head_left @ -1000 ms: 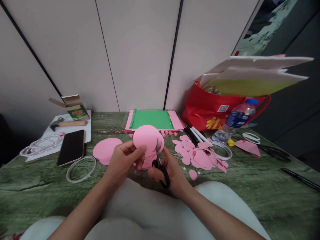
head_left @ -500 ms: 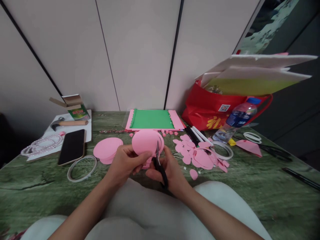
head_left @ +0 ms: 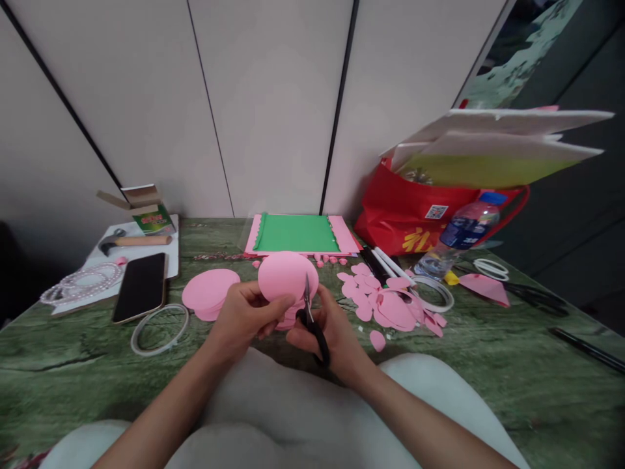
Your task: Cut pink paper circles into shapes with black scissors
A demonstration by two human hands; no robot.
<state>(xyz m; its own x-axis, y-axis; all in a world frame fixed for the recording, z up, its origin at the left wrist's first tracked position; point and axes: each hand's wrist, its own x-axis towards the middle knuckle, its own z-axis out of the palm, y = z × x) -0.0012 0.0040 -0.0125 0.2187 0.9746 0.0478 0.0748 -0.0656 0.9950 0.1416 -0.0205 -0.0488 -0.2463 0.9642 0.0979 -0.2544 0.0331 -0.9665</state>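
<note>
The left hand (head_left: 241, 319) pinches the pink paper (head_left: 284, 273) by its near edge; the right hand (head_left: 338, 332) grips the scissors (head_left: 318, 333), blades pointing far along the paper's right side.

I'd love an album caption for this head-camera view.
Left hand holding a pink paper disc, right hand holding black-handled scissors at its edge.

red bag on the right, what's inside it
Large white sheets stick out of the top of the red bag, with a yellow-green surface below them. Whatever lies lower is hidden by its front, which the bottle also partly covers.
</note>
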